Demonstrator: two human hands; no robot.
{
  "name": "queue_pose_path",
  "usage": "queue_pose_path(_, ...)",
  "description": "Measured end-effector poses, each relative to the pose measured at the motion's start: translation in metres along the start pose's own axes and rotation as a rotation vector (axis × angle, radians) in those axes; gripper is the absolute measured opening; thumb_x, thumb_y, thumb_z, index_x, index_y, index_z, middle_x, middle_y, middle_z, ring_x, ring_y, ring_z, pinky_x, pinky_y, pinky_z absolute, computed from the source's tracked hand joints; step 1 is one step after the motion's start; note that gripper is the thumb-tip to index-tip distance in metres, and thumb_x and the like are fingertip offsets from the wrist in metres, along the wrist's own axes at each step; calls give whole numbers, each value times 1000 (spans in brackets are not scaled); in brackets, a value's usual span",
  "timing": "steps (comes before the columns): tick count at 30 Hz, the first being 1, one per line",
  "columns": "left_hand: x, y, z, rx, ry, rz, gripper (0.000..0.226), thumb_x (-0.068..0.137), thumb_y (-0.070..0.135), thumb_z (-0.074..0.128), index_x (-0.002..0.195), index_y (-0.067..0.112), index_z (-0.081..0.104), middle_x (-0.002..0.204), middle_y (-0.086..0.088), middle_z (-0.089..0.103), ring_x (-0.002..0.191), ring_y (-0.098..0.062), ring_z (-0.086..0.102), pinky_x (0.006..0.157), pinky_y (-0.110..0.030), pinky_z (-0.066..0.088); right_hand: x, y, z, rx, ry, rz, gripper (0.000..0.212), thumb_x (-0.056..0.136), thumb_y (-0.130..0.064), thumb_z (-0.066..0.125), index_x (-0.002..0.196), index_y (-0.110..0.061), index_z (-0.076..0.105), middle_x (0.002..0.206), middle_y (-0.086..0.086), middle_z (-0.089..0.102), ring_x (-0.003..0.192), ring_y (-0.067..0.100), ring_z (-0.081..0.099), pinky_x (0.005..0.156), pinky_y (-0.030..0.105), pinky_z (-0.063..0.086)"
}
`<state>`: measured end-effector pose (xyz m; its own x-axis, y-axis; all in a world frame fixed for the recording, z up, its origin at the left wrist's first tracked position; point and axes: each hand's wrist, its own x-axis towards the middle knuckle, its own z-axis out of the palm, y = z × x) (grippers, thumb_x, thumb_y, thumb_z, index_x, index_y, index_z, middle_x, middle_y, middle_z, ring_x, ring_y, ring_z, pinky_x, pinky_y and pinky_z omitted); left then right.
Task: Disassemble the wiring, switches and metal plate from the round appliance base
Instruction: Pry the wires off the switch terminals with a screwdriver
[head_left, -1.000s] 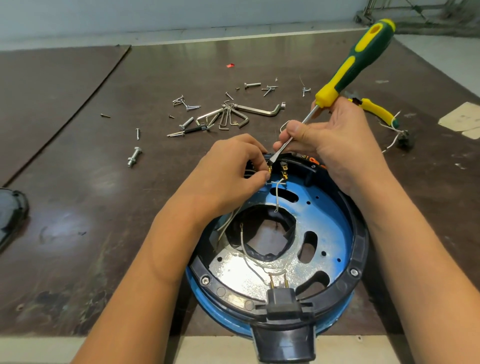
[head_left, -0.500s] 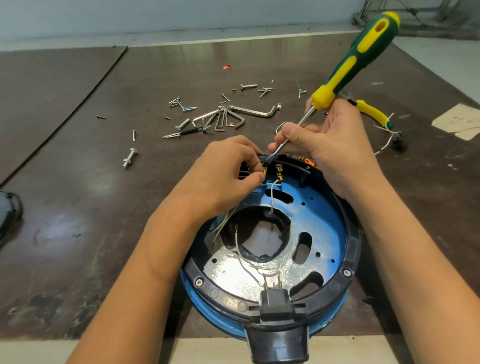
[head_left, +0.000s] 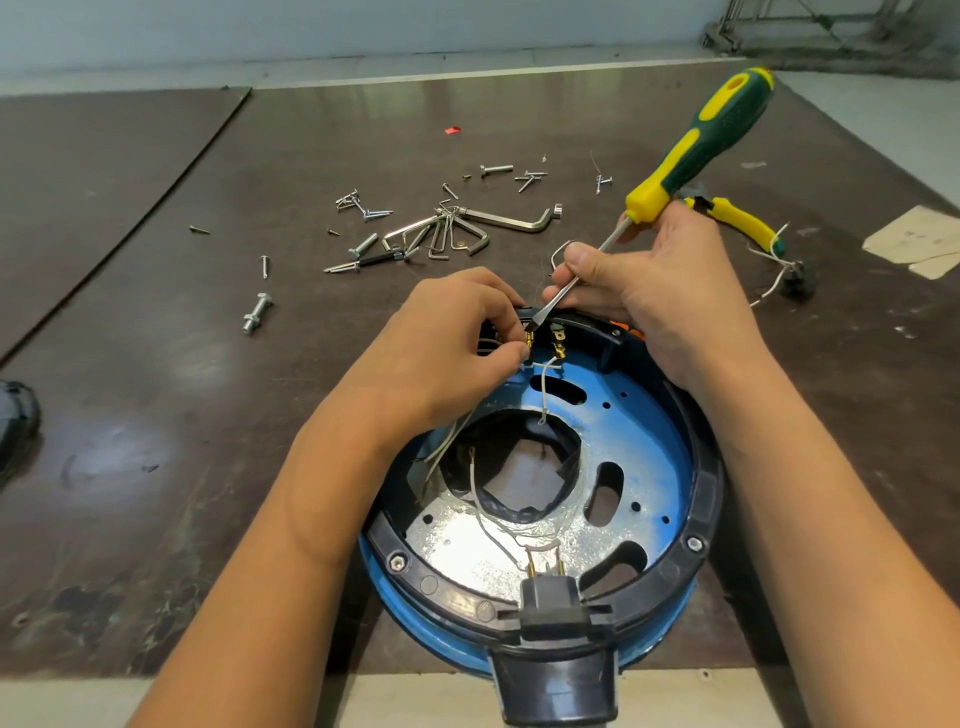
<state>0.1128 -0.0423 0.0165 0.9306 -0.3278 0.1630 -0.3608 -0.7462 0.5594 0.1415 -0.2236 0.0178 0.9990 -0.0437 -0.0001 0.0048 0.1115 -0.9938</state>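
The round appliance base (head_left: 698, 499), black rim over a blue shell, lies upside down at the table's near edge. Inside it sits the shiny blue-tinted metal plate (head_left: 644, 452) with white wires (head_left: 485, 519) running to a black plug socket (head_left: 550, 597). At the far rim is a switch block with brass terminals (head_left: 558, 340). My left hand (head_left: 452, 343) pinches a wire at those terminals. My right hand (head_left: 660, 291) holds the shaft of a green-and-yellow screwdriver (head_left: 701, 137), its flat tip on the left terminal.
Several loose screws and bolts (head_left: 257, 312) and a bunch of hex keys (head_left: 467, 228) lie on the dark table beyond the base. Yellow-handled pliers (head_left: 737, 218) and a cut wire piece (head_left: 779, 280) lie at the right. A black part (head_left: 15, 421) sits at the left edge.
The screwdriver handle has tilted a little more upright while its tip stays at the terminal. Both hands remain at the switch block.
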Motion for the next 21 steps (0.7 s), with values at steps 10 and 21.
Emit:
queue_pose_path(10, 0, 0, -2, -19, -18, -13, 8, 88, 23, 71, 80, 22, 73, 118, 13, 62, 106, -2, 58, 98, -34, 48, -2, 2, -3, 51, -51, -56, 34, 93, 9, 67, 101, -14, 43, 75, 17, 74, 71, 35, 78, 62, 35, 62)
queue_pose_path(21, 0, 1, -2, -16, -19, -8, 6, 87, 22, 72, 81, 20, 75, 117, 11, 63, 105, -4, 59, 98, -35, 48, -7, -2, 0, -34, -74, -100, 35, 93, 8, 67, 104, -15, 44, 76, 17, 76, 71, 32, 78, 65, 36, 65)
